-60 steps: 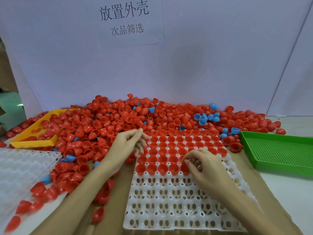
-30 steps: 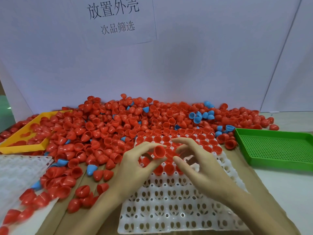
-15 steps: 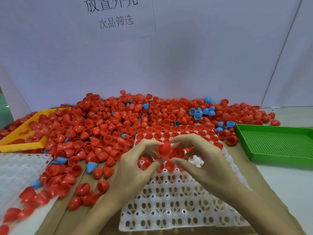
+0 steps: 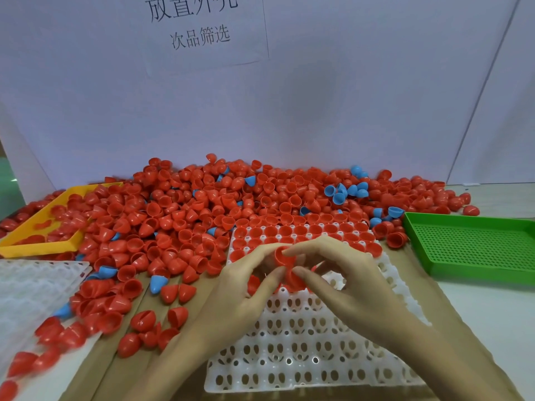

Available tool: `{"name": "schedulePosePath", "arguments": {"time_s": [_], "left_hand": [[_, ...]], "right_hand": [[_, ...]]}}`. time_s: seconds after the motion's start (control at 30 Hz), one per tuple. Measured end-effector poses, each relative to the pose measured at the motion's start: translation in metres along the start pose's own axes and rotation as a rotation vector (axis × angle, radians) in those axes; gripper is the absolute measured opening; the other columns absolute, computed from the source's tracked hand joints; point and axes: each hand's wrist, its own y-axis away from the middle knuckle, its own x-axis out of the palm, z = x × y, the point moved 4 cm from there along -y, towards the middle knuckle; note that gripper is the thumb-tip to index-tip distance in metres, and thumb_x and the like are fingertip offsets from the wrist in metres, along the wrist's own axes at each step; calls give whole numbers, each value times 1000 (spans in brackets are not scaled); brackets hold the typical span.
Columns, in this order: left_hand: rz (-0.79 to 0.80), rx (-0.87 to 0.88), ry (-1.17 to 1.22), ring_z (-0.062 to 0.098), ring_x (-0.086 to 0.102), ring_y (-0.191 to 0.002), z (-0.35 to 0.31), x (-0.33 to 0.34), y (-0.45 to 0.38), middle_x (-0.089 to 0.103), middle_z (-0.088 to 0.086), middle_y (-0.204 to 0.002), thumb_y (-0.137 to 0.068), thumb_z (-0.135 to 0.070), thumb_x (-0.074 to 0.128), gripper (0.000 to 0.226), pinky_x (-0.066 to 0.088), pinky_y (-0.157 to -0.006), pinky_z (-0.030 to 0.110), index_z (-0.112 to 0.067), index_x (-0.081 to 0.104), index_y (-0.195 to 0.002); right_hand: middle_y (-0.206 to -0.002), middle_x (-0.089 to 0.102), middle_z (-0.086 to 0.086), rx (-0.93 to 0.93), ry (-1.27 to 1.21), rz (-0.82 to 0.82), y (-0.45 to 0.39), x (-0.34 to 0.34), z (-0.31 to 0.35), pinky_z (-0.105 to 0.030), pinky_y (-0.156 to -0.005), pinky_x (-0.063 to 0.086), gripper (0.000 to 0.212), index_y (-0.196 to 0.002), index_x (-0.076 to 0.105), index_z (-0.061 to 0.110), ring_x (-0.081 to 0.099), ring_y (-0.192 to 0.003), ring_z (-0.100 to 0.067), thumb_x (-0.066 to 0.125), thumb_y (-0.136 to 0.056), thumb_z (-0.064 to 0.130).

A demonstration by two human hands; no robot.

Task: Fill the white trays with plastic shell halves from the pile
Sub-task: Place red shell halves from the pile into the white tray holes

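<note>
A white tray [image 4: 304, 351] with rows of sockets lies in front of me; its far rows hold red shell halves [image 4: 318, 230], its near rows stand bare. Behind and left of it spreads a big pile of red shell halves [image 4: 173, 215] with a few blue ones [image 4: 344, 191]. My left hand [image 4: 246, 287] and my right hand [image 4: 341, 279] meet over the middle of the tray. Both pinch a red shell half [image 4: 285, 256] between fingertips, its open mouth turned toward me. More red shows under the fingers, partly hidden.
A yellow tray [image 4: 37, 247] sits at the far left, half buried in shells. A green perforated tray [image 4: 474, 250] lies at the right. A second white tray [image 4: 34, 287] lies at the near left with loose red shells around it. A white wall with a printed sign stands behind.
My left hand left the pile with a red shell half and came over the tray. My right hand rose from the tray to meet it, and the two now pinch the shell together.
</note>
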Motion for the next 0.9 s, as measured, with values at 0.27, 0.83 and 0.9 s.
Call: {"name": "schedulePosePath", "arguments": {"time_s": [0.27, 0.83, 0.9], "left_hand": [[-20, -68, -143, 13, 67, -109, 7, 1, 1, 68, -17, -110, -105, -30, 61, 36, 50, -93, 17, -36, 61, -141], [80, 23, -346, 8, 62, -107, 4, 9, 5, 65, -22, -103, -105, -24, 63, 15, 45, -91, 16, -29, 75, -112], [89, 16, -338, 8, 61, -106, 5, 9, 4, 65, -21, -102, -105, -24, 63, 15, 45, -90, 14, -27, 76, -111]], "right_hand": [[-96, 71, 16, 120, 300, -49, -5, -29, -14, -6, -77, 50, 20, -104, 77, 27, 65, -95, 2, 76, -94, 10], [-100, 61, 19, 339, 489, 219, 0, -29, -47, -11, -79, 49, 19, -106, 75, 38, 60, -86, 2, 71, -98, 20], [-99, 58, 20, 342, 495, 221, 0, -26, -49, -8, -78, 46, 19, -107, 75, 36, 58, -85, 5, 71, -98, 20]]}}
